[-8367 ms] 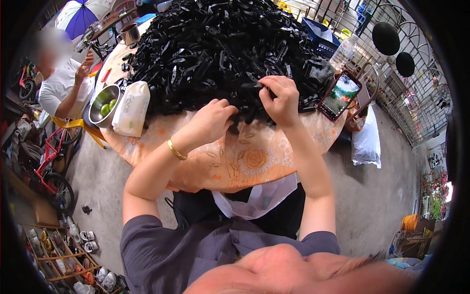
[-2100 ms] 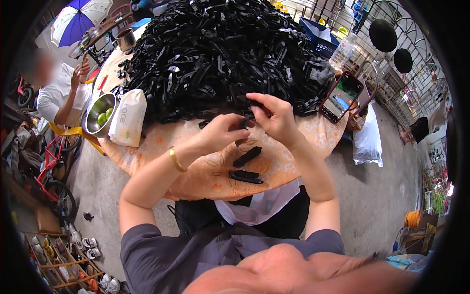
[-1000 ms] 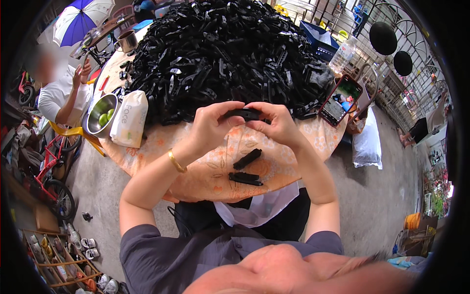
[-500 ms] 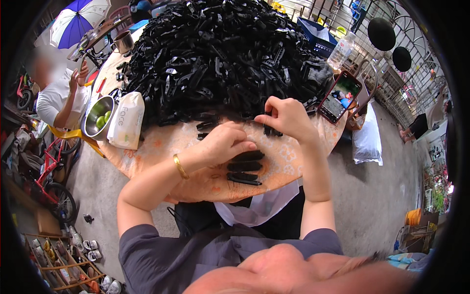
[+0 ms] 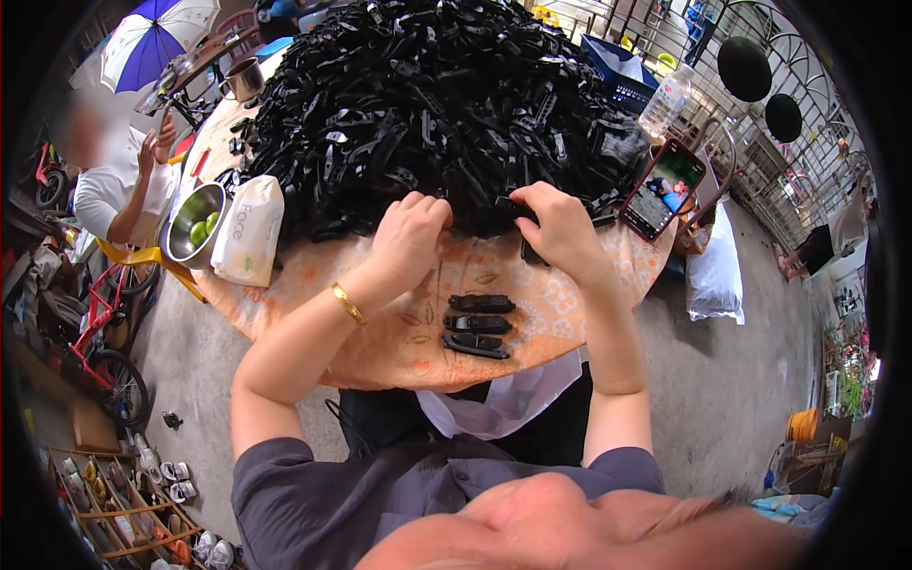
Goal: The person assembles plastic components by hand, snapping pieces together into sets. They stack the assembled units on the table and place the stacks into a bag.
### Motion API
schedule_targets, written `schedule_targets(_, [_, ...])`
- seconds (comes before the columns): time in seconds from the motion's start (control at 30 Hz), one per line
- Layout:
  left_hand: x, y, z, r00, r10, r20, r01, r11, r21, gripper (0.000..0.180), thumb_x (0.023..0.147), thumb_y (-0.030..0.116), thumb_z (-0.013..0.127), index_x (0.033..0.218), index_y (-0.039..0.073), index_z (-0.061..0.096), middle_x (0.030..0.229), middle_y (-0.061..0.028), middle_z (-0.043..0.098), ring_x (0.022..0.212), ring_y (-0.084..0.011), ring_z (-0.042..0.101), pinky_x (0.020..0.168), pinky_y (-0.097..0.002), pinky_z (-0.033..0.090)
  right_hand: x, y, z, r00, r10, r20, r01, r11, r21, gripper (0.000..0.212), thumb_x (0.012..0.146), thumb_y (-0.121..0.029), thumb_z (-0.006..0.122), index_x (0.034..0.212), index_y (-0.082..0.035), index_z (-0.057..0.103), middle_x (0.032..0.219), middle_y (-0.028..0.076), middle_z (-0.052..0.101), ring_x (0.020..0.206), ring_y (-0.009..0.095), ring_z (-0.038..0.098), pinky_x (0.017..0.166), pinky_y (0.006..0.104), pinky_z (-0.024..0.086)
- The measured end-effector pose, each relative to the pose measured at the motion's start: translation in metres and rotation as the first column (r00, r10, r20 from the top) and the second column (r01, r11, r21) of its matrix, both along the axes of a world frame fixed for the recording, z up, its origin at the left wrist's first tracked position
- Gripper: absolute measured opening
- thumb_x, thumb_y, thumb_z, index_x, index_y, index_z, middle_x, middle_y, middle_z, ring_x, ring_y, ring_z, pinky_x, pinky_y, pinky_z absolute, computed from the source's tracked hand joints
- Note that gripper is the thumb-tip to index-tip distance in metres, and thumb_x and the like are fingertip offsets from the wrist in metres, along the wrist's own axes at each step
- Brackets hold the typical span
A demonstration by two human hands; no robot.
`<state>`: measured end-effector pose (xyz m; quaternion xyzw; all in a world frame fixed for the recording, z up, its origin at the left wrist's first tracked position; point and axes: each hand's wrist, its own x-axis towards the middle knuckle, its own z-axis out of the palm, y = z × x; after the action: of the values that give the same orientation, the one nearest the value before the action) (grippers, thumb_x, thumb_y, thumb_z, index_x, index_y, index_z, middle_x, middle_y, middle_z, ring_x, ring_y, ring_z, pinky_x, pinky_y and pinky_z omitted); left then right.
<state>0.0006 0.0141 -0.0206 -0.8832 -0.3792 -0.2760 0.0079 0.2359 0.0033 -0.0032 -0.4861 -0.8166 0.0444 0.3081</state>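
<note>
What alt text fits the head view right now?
Both hands, left hand and right hand, reach into the edge of a big pile of black plastic parts on a round table. Three parts lie in a row near the person; a phone rests at right.

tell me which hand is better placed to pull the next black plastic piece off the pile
Probably the right hand: its fingers already close on a loose black piece at the edge of the pile. The left hand only rests knuckles-up against the pile's edge, gripping nothing visible.
</note>
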Motion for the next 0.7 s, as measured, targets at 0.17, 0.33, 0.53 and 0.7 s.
schedule_targets(0.17, [-0.003,-0.007,0.026,0.812,0.284,0.51,0.142,0.751,-0.645,0.012,0.087,0.004,0.062,0.097,-0.003,0.058,0.078,-0.0052,0.063,0.063,-0.0071,0.059,0.05,-0.0221,0.049,-0.008,0.004,0.009,0.963,0.002,-0.269,0.05,0.981,0.187,0.019,0.076,-0.003,0.066,0.094,-0.001,0.063,0.089,0.015,0.061,0.082,0.034,0.06,0.072,0.0379,0.05])
schedule_targets(0.33, [-0.004,0.0,0.02,0.712,0.397,0.579,0.418,0.423,-0.804,0.022,0.094,0.018,0.056,0.102,-0.002,0.061,0.079,-0.0025,0.062,0.063,-0.0065,0.057,0.055,-0.0196,0.048,-0.032,-0.006,0.011,0.891,0.415,-0.187,-0.338,0.879,0.337,0.024,0.073,0.001,0.068,0.096,-0.001,0.063,0.099,0.011,0.062,0.087,0.029,0.059,0.075,0.0364,0.051])
schedule_targets(0.53, [-0.001,-0.007,0.019,0.629,0.391,0.672,0.576,0.345,-0.741,0.024,0.091,0.014,0.061,0.107,-0.004,0.061,0.084,-0.0029,0.065,0.067,-0.0072,0.059,0.061,-0.0201,0.049,-0.035,-0.005,0.0,0.907,0.406,-0.114,-0.352,0.877,0.328,0.024,0.072,-0.001,0.068,0.096,-0.002,0.064,0.094,0.009,0.065,0.087,0.028,0.059,0.072,0.0357,0.05])
schedule_targets(0.7, [0.002,-0.014,0.02,0.765,0.184,0.618,0.376,0.651,-0.659,0.033,0.082,0.003,0.069,0.112,-0.004,0.06,0.086,-0.0037,0.066,0.072,-0.0063,0.06,0.063,-0.0206,0.05,-0.036,-0.007,0.009,0.905,0.388,-0.173,-0.314,0.886,0.342,0.031,0.068,-0.008,0.073,0.098,-0.003,0.066,0.094,0.01,0.065,0.084,0.027,0.06,0.074,0.0357,0.049])
